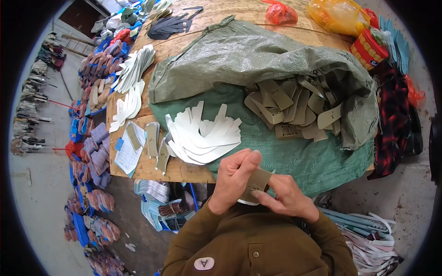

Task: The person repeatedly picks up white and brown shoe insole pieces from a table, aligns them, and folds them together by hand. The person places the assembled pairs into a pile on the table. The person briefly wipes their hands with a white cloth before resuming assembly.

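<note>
Close to my chest, both hands grip one olive-brown shoe-upper piece (258, 180) with small dark marks on it and a white lower edge. My left hand (230, 179) is closed on its left side, thumb raised at the top. My right hand (287, 197) pinches the right side, with the thumb across the front. Just beyond my left hand lies a fanned stack of white curved cut-outs (202, 138). A heap of similar olive-brown pieces (294, 103) spills from the mouth of a green-grey woven sack (262, 50) on the table.
Several olive pieces (153, 138) and a written sheet (126, 158) lie at the wooden table's (193, 174) left corner. More white cut-outs (133, 69) and black ones (170, 26) sit farther back. Bundled slippers (99, 66) line the left floor; strips (368, 244) lie at lower right.
</note>
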Motion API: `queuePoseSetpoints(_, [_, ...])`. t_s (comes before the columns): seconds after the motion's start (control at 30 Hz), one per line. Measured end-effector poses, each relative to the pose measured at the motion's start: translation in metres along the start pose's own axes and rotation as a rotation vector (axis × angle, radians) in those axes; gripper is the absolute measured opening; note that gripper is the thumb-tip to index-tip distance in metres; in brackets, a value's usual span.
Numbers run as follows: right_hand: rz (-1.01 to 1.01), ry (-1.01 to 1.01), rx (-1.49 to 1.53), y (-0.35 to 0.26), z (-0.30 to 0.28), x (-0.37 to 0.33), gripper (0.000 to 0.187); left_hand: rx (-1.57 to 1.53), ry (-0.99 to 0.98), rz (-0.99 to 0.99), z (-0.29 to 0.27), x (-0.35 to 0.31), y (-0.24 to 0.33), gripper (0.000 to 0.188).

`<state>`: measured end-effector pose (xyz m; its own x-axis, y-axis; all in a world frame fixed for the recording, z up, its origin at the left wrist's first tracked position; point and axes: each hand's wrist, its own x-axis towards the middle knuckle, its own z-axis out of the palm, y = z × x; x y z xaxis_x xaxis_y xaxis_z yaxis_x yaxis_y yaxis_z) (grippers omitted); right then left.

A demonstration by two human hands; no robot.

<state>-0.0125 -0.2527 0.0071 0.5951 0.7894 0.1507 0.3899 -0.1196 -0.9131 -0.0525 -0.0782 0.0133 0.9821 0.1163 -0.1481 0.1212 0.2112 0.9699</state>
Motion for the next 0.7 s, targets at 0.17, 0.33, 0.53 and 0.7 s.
queuePoseSetpoints(0.17, [0.107,0.091,0.205,0.009,-0.007,-0.002,0.032,-0.136,0.028,-0.098,-0.005,0.001,0.004,0.034])
queuePoseSetpoints(0.33, [0.143,0.145,0.213,0.018,-0.005,-0.001,0.032,0.162,-0.167,-0.177,-0.024,-0.026,-0.030,0.037])
queuePoseSetpoints(0.53, [0.141,0.134,0.074,0.018,-0.004,-0.001,0.030,0.696,-0.183,0.060,-0.021,-0.026,-0.031,0.022])
queuePoseSetpoints(0.7, [-0.138,0.154,-0.200,0.026,0.003,-0.001,0.027,0.421,-0.259,-0.056,-0.017,-0.014,-0.005,0.035])
